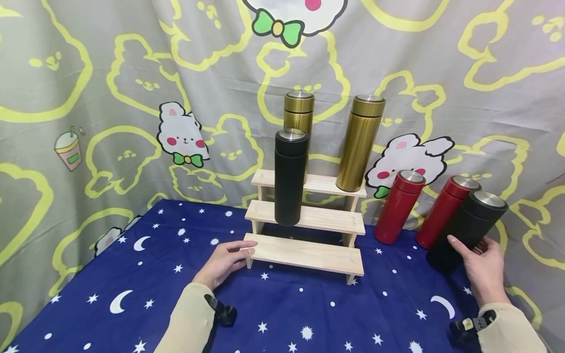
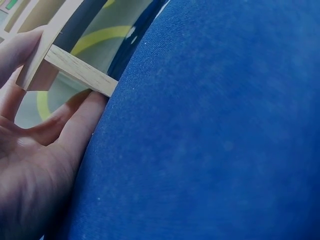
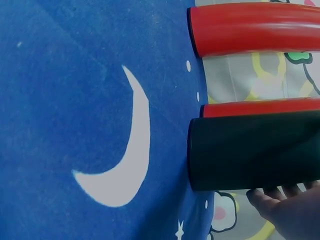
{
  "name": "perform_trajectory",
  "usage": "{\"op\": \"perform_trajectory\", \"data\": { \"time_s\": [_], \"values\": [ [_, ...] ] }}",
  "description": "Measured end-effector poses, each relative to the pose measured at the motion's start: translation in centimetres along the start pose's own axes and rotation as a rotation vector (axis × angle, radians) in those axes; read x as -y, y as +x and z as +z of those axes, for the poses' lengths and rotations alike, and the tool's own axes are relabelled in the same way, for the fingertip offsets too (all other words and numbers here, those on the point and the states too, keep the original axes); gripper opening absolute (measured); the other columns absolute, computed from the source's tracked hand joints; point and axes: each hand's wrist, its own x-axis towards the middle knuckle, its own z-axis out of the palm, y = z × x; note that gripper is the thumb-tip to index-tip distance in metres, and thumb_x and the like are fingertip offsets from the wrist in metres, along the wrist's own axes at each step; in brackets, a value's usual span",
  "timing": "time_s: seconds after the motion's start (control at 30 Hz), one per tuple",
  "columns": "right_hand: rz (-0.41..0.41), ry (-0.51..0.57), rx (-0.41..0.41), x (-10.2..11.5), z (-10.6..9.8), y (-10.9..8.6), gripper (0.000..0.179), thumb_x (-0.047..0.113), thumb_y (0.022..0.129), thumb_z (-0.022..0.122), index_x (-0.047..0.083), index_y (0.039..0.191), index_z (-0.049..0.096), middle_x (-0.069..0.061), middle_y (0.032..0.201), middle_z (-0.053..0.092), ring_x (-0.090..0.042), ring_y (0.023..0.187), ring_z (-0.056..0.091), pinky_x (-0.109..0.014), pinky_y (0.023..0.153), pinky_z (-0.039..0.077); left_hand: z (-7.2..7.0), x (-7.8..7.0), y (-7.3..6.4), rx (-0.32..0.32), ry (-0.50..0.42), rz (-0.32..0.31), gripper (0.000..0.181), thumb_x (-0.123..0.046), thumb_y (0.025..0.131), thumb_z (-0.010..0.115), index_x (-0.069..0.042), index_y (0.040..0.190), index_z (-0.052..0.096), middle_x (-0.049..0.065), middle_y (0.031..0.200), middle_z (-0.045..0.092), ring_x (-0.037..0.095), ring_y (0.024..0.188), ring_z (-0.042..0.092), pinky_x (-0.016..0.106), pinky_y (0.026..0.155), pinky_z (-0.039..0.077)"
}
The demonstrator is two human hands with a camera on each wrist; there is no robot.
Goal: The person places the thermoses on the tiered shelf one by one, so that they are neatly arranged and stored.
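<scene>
A three-step wooden display stand (image 1: 304,252) stands on the dark blue cloth. My left hand (image 1: 224,261) grips the left end of its lowest step, thumb on top; in the left wrist view the other fingers (image 2: 82,120) reach beneath, beside the leg. On the right, my right hand (image 1: 484,268) holds a black thermos (image 1: 470,230) low on its body, upright; whether its base touches the cloth I cannot tell. Another black thermos (image 1: 290,181) stands on the middle step. Two gold thermoses, one left (image 1: 299,110) and one right (image 1: 361,144), stand on the top step.
Two red thermoses, one nearer the stand (image 1: 399,208) and one partly behind the held black thermos (image 1: 446,211), stand on the cloth (image 1: 176,304) at the right. A grey patterned curtain (image 1: 132,108) hangs close behind and at both sides.
</scene>
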Motion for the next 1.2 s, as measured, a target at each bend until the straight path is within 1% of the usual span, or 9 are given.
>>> {"op": "perform_trajectory", "data": {
  "time_s": [0.13,0.23,0.33,0.4,0.57,0.63,0.87,1.0,1.2],
  "values": [
    [0.047,0.035,-0.066,0.2,0.3,0.2,0.045,0.017,0.082,0.081,0.024,0.114,0.049,0.016,0.094,0.054,0.004,0.084,0.052,-0.005,0.068,0.042,0.0,-0.2,0.1,0.000,0.003,0.005,0.036,-0.019,0.088,0.076,-0.003,0.120,0.070,0.018,0.137,0.052,0.028,0.115,0.058,0.044,0.097,0.047],
    [0.076,0.000,-0.103,0.4,0.3,0.0,0.050,0.020,0.082,0.082,0.022,0.122,0.050,0.016,0.096,0.053,0.003,0.086,0.051,-0.005,0.069,0.040,0.0,-0.3,0.2,-0.003,-0.001,-0.004,0.035,-0.020,0.087,0.077,-0.005,0.119,0.071,0.015,0.137,0.053,0.027,0.115,0.059,0.043,0.097,0.048],
    [0.082,-0.033,-0.101,0.4,0.2,-0.2,0.057,0.022,0.082,0.082,0.019,0.128,0.050,0.016,0.097,0.052,0.002,0.087,0.050,-0.005,0.068,0.040,0.0,-0.3,0.2,-0.010,-0.009,-0.009,0.033,-0.017,0.088,0.076,-0.005,0.118,0.072,0.015,0.136,0.054,0.026,0.114,0.059,0.043,0.097,0.048],
    [0.081,-0.040,-0.104,0.4,0.2,-0.4,0.055,0.022,0.081,0.083,0.020,0.126,0.051,0.016,0.096,0.052,0.002,0.086,0.050,-0.006,0.068,0.040,0.0,-0.3,0.2,-0.011,-0.017,-0.015,0.033,-0.015,0.088,0.076,-0.004,0.118,0.072,0.014,0.136,0.054,0.026,0.114,0.059,0.042,0.097,0.048],
    [0.076,-0.058,-0.116,0.6,0.0,-0.6,0.045,0.020,0.080,0.084,0.026,0.111,0.052,0.014,0.093,0.053,0.001,0.083,0.050,-0.005,0.065,0.041,0.0,-0.3,0.1,-0.006,-0.017,-0.015,0.035,-0.016,0.087,0.076,-0.003,0.119,0.071,0.016,0.136,0.053,0.027,0.114,0.059,0.041,0.096,0.049],
    [0.063,-0.083,-0.108,0.8,-0.1,-0.8,0.045,0.021,0.080,0.084,0.026,0.112,0.052,0.014,0.093,0.052,0.000,0.083,0.049,-0.005,0.064,0.041,0.0,-0.3,0.1,-0.007,-0.014,-0.014,0.035,-0.016,0.087,0.077,-0.003,0.119,0.071,0.016,0.137,0.053,0.027,0.115,0.059,0.042,0.096,0.049],
    [0.035,-0.172,-0.067,1.8,-0.2,-1.9,0.055,0.028,0.081,0.082,0.020,0.126,0.050,0.012,0.100,0.049,0.001,0.086,0.047,-0.006,0.066,0.040,-0.1,-0.2,0.0,-0.004,-0.003,-0.012,0.036,-0.017,0.088,0.076,-0.003,0.120,0.070,0.017,0.137,0.052,0.028,0.115,0.058,0.043,0.097,0.048],
    [0.017,-0.187,-0.040,2.4,-0.1,-2.4,0.058,0.029,0.082,0.082,0.018,0.128,0.049,0.013,0.102,0.049,0.002,0.088,0.047,-0.006,0.068,0.039,-0.1,-0.2,0.0,0.005,-0.006,-0.012,0.037,-0.018,0.088,0.076,-0.002,0.120,0.070,0.018,0.137,0.052,0.028,0.116,0.058,0.043,0.097,0.048],
    [-0.055,-0.225,0.011,3.1,0.0,-3.0,0.062,0.030,0.082,0.082,0.010,0.129,0.047,0.014,0.100,0.050,0.005,0.086,0.049,-0.006,0.067,0.040,0.0,-0.2,-0.1,-0.007,-0.007,-0.014,0.035,-0.017,0.087,0.076,-0.002,0.119,0.071,0.018,0.136,0.053,0.029,0.115,0.059,0.043,0.096,0.048]
  ]
}}
